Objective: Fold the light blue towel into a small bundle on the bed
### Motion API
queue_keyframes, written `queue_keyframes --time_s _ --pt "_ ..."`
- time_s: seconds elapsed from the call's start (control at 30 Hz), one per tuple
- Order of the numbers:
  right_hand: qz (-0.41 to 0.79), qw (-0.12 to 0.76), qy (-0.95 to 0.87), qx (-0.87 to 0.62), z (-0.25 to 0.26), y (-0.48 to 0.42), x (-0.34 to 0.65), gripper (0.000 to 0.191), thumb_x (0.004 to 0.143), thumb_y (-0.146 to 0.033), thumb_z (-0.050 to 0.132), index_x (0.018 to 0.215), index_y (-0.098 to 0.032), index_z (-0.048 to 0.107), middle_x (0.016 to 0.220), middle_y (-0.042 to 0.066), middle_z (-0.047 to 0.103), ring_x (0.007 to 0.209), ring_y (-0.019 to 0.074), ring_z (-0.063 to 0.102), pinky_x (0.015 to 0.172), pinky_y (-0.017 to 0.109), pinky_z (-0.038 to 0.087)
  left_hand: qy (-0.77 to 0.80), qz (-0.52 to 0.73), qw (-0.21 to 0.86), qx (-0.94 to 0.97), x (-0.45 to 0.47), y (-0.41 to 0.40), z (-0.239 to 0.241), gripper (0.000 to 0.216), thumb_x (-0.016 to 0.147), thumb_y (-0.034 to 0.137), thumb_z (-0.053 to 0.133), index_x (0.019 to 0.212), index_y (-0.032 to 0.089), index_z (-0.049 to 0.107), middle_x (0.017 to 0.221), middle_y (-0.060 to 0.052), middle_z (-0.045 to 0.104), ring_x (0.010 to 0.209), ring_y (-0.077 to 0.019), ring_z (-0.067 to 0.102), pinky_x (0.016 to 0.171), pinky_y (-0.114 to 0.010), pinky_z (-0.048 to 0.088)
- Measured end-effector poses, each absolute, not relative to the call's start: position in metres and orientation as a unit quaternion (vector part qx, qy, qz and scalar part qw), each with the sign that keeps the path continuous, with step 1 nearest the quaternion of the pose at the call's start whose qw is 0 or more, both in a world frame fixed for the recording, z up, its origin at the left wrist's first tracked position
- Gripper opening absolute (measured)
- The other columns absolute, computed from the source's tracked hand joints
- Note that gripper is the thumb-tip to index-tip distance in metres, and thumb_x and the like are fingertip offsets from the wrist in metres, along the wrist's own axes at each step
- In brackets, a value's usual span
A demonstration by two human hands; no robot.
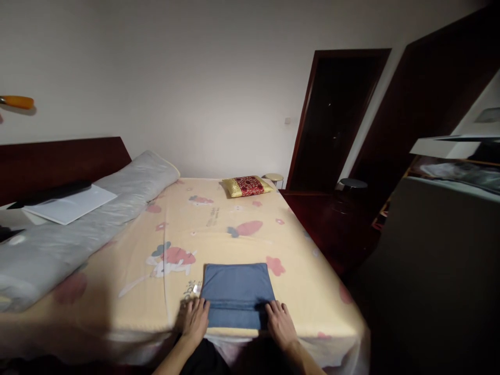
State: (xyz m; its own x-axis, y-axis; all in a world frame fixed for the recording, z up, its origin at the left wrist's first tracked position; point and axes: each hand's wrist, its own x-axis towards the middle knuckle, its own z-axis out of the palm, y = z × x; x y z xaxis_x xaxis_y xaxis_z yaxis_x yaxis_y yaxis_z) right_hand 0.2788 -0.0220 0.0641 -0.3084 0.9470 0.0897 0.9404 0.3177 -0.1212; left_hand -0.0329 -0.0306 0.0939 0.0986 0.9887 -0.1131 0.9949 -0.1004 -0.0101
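Note:
A folded blue cloth [236, 291] lies flat on the near edge of a bed with a yellow cartoon-print sheet [219, 229]. My left hand [195, 319] rests palm down at the cloth's near left corner, fingers touching its edge. On the near right corner my right hand [279, 322] rests the same way. Both hands press flat and grip nothing.
A long grey bolster [78, 229] runs along the bed's left side below a dark headboard [58, 159], with white paper [70, 204] on it. A red-and-gold cushion [247, 186] sits at the far end. Dark doorway [336, 114] and stools stand at the right; a grey cabinet [437, 271] is close by.

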Motion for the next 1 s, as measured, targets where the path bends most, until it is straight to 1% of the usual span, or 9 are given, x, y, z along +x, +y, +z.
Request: queue_keyframes --time_s 0.2,0.3,0.37,0.43,0.5,0.6,0.73,0.87,1.0 --pt "0.082 0.053 -0.864 -0.494 0.070 -0.036 0.259 0.049 0.083 -0.014 0.044 0.130 -0.021 0.054 0.132 0.009 0.059 0.120 0.0267 0.050 0.107 0.041 0.030 0.607 -0.046 0.012 0.794 -0.017 -0.037 0.074 0.058 0.087 0.004 0.028 0.136 0.024 0.049 0.142 -0.010 0.052 0.133 -0.0271 0.045 0.109 -0.049 0.037" --pt "0.146 0.036 -0.890 -0.429 0.077 -0.045 0.250 0.070 0.078 -0.017 0.045 0.147 -0.023 0.033 0.153 0.008 0.038 0.136 0.0283 0.036 0.114 0.047 0.023 0.536 -0.033 0.058 0.841 0.001 -0.049 0.066 0.062 0.087 0.004 0.030 0.142 0.030 0.039 0.149 -0.006 0.045 0.138 -0.0251 0.038 0.110 -0.045 0.038" --pt "0.182 0.035 -0.896 -0.403 0.081 -0.047 0.248 0.073 0.081 -0.019 0.042 0.151 -0.023 0.022 0.159 0.007 0.024 0.143 0.0266 0.026 0.116 0.050 0.019 0.496 -0.024 0.090 0.863 0.010 -0.056 0.067 0.066 0.085 0.004 0.034 0.145 0.032 0.033 0.153 -0.004 0.039 0.141 -0.0228 0.034 0.113 -0.044 0.034" --pt "0.213 0.028 -0.893 -0.395 0.083 -0.046 0.250 0.070 0.085 -0.025 0.041 0.152 -0.022 0.017 0.159 0.007 0.019 0.145 0.0252 0.021 0.117 0.051 0.018 0.477 -0.020 0.115 0.871 0.012 -0.059 0.073 0.070 0.082 0.004 0.039 0.146 0.031 0.030 0.157 -0.002 0.033 0.143 -0.0208 0.029 0.116 -0.043 0.029" --pt "0.228 0.018 -0.880 -0.417 0.083 -0.042 0.255 0.066 0.090 -0.035 0.038 0.151 -0.020 0.019 0.158 0.009 0.019 0.145 0.0254 0.020 0.117 0.052 0.018 0.489 -0.012 0.122 0.864 0.007 -0.057 0.078 0.070 0.082 0.008 0.042 0.147 0.029 0.029 0.158 -0.003 0.030 0.145 -0.0210 0.026 0.118 -0.044 0.026" --pt "0.216 0.023 -0.851 -0.478 0.079 -0.035 0.268 0.062 0.095 -0.049 0.030 0.149 -0.020 0.027 0.156 0.010 0.027 0.144 0.0258 0.025 0.116 0.053 0.021 0.539 0.007 0.109 0.835 -0.012 -0.050 0.080 0.056 0.091 0.024 0.039 0.146 0.027 0.032 0.155 -0.004 0.035 0.142 -0.0219 0.032 0.116 -0.045 0.029" --pt "0.159 0.031 -0.812 -0.560 0.068 -0.025 0.287 0.056 0.095 -0.049 0.032 0.144 -0.022 0.039 0.150 0.010 0.040 0.139 0.0269 0.036 0.113 0.054 0.026 0.601 0.014 0.065 0.796 -0.041 -0.042 0.076 0.047 0.096 0.038 0.030 0.141 0.026 0.043 0.148 -0.006 0.048 0.136 -0.0234 0.042 0.110 -0.046 0.037" --pt "0.100 0.029 -0.806 -0.583 0.060 -0.019 0.291 0.051 0.092 -0.040 0.041 0.139 -0.020 0.048 0.146 0.013 0.046 0.135 0.0300 0.041 0.111 0.055 0.029 0.628 0.004 0.015 0.778 -0.049 -0.040 0.070 0.046 0.095 0.030 0.031 0.136 0.021 0.050 0.144 -0.010 0.052 0.134 -0.0272 0.044 0.113 -0.052 0.030" --pt "0.061 0.040 -0.848 -0.525 0.064 -0.025 0.278 0.054 0.084 -0.018 0.043 0.137 -0.017 0.049 0.147 0.013 0.045 0.133 0.0296 0.044 0.111 0.050 0.029 0.574 -0.012 0.039 0.818 -0.032 -0.041 0.071 0.056 0.086 0.013 0.037 0.140 0.022 0.043 0.147 -0.009 0.048 0.136 -0.0239 0.040 0.117 -0.047 0.026"
